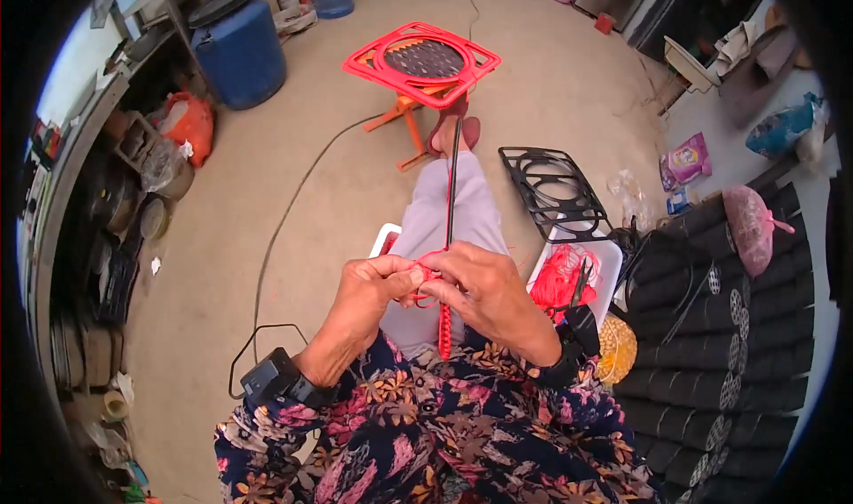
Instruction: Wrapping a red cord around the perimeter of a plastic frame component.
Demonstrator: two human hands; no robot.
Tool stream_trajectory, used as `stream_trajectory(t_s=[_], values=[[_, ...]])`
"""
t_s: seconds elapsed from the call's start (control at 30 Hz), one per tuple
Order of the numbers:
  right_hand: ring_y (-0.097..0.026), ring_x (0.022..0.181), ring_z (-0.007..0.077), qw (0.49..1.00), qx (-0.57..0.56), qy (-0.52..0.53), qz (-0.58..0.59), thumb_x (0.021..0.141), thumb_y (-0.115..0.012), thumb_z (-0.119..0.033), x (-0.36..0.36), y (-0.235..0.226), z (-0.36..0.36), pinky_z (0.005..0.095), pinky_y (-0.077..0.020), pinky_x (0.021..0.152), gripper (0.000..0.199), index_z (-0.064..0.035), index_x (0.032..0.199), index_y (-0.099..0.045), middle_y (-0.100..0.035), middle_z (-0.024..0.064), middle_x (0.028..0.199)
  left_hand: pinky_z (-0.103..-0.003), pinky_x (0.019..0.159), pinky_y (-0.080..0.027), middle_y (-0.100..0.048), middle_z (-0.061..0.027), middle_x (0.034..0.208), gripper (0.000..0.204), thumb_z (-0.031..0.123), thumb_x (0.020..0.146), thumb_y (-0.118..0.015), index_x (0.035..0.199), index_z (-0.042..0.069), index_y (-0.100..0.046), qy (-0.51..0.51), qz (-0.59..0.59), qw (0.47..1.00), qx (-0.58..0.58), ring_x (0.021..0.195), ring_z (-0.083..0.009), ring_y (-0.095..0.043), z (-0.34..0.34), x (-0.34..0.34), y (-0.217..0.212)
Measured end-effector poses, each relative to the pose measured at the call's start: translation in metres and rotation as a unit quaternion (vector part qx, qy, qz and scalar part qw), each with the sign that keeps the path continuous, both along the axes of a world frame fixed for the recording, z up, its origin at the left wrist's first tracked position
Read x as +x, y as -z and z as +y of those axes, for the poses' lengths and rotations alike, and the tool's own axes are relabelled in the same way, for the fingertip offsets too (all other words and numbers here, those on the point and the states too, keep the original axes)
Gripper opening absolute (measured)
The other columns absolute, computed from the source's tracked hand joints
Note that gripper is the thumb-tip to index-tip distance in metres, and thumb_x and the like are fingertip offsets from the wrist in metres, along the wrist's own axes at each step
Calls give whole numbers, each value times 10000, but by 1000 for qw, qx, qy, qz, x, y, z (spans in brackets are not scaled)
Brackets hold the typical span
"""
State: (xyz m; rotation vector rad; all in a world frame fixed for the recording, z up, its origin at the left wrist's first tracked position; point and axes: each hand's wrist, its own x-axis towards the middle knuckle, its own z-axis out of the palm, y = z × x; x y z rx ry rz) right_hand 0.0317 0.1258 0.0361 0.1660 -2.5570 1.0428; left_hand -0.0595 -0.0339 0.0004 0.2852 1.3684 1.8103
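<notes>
My left hand (373, 292) is closed, thumb and fingers pinching red cord (426, 277) above my lap. Beside it, my right hand (484, 291) is closed too, its fingertips on the same cord. A thin black rod (455, 184) reaches from between my hands toward my feet, with a red strand running along it. Below my fingers hangs a tightly braided red length (445, 331), its end near my shirt. The exact loops between my fingertips are partly hidden.
A red square frame (418, 95) rests on an orange stand (410, 135) by my feet. Black frames (551, 193) lean over a white bin (609, 273) of red cord (564, 277) at right. A blue barrel (240, 55) stands far left; a cable (306, 175) crosses the floor.
</notes>
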Motion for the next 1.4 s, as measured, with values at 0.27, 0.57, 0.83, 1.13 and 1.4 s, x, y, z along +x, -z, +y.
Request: stream_trajectory(t_s=[0.27,0.57,0.83,1.13,1.4], values=[[-541,631,161,971,-232,35,-45,885,-622,-127,27,-28,12,280,-423,570,122,-21,936,-590,-567,47,779,-269,695,-475,-671,-90,833,174,128,906,-576,882,-24,-657,-85,9,996,5,726,-150,-612,-1,2,5],[-466,603,55,883,-456,28,106,947,-570,-166,49,-44,16,211,-377,520,162,-11,982,-540,-576,38,833,-347,702,-519,-653,-141,912,327,265,1000,-430,1142,-14,-526,67,-239,967,64,727,-239,-634,19,35,8],[-652,659,233,937,-306,-166,-38,828,-692,-91,92,-70,-10,321,-505,601,141,20,898,-641,-666,139,809,-301,453,-327,-417,-26,603,370,340,1016,-319,1245,110,-496,49,-312,937,148,471,-147,-391,29,48,0],[-611,620,102,878,-478,22,0,853,-661,-48,83,-71,3,228,-458,551,94,20,917,-653,-657,56,726,-299,499,-414,-542,-60,691,283,209,983,-351,1081,22,-540,28,-233,971,56,547,-169,-511,24,39,2],[-511,555,45,956,-272,78,-76,852,-670,-75,8,-30,23,218,-395,494,90,0,902,-674,-605,1,646,-287,779,-458,-649,-53,958,326,230,918,-587,1137,-11,-585,-120,60,990,47,875,-139,-589,10,-2,-19]])
